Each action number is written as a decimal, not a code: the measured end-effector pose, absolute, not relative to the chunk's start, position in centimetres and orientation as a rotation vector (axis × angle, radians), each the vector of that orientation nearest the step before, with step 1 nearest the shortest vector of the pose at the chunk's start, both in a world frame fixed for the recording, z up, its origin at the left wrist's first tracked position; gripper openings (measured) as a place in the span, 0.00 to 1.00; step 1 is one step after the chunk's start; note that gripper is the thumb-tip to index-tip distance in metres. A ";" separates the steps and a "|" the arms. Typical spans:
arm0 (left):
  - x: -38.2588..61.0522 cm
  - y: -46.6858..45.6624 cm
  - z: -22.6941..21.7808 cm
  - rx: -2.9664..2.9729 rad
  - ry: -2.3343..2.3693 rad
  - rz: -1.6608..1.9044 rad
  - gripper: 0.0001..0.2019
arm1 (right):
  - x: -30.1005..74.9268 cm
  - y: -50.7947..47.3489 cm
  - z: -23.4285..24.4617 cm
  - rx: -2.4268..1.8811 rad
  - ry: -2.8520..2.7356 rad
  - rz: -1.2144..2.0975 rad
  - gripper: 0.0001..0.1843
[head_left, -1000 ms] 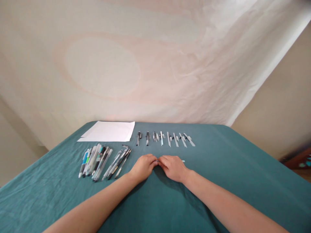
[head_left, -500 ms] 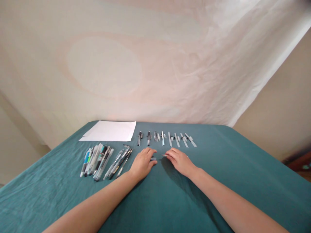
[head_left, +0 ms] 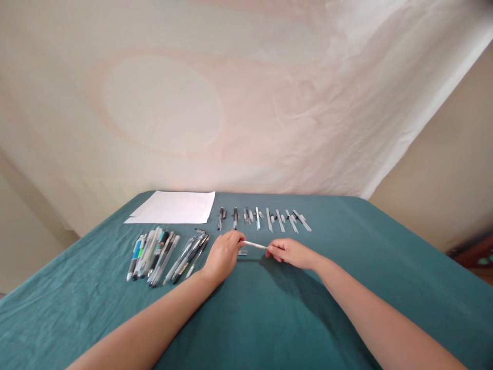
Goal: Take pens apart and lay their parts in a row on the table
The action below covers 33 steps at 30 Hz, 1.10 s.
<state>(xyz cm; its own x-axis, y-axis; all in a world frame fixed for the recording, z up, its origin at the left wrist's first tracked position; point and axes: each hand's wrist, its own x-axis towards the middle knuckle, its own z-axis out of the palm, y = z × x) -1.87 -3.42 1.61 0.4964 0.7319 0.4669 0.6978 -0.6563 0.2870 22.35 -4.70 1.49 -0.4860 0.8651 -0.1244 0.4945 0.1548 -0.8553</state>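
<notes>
A slim white pen (head_left: 256,245) stretches between my two hands, slightly above the cloth. My left hand (head_left: 225,252) pinches its left end between thumb and fingers. My right hand (head_left: 287,252) is closed on the right end; its fingers cover that tip. On the cloth just below the pen, beside my left hand, lies a small clear piece (head_left: 242,253) that looks like a pen cap.
Left of my left hand lie a loose group of pens (head_left: 188,257) and a thicker bunch of pens (head_left: 154,257). White paper sheets (head_left: 171,207) rest at the back left. Farther back, several pens with separate caps (head_left: 258,218) form a row on the green cloth (head_left: 246,324).
My left fingers have closed on the pen's left end, which my right hand alone held before. The pen now spans both hands, and the clear piece stays on the cloth.
</notes>
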 end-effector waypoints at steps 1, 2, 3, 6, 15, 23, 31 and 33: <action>-1.9 -3.3 1.6 2.658 1.303 0.893 0.09 | 22.9 -4.5 1.4 -1.284 -1.970 1.389 0.24; -1.9 -3.2 1.5 2.656 1.323 0.899 0.09 | 23.3 -4.3 1.4 -1.272 -1.895 1.505 0.24; -1.9 -3.1 1.5 2.660 1.334 0.894 0.09 | 23.7 -4.2 1.3 -1.263 -1.827 1.603 0.24; -1.8 -3.3 1.7 2.704 1.337 0.845 0.10 | 24.0 -4.0 1.0 -1.272 -1.707 1.728 0.23; -1.9 -3.4 2.3 2.772 1.445 0.749 0.12 | 23.0 -3.5 -0.5 -1.338 -1.710 1.493 0.24; -2.2 -2.4 1.0 2.586 1.518 0.763 0.16 | 22.7 -3.7 -0.4 -1.323 -1.859 1.083 0.18; -2.4 -2.3 0.7 2.516 1.450 0.843 0.15 | 22.4 -4.4 0.8 -1.205 -1.625 1.568 0.29; -2.3 -2.4 1.0 2.536 1.438 0.846 0.13 | 22.5 -4.4 1.1 -1.149 -1.495 1.684 0.30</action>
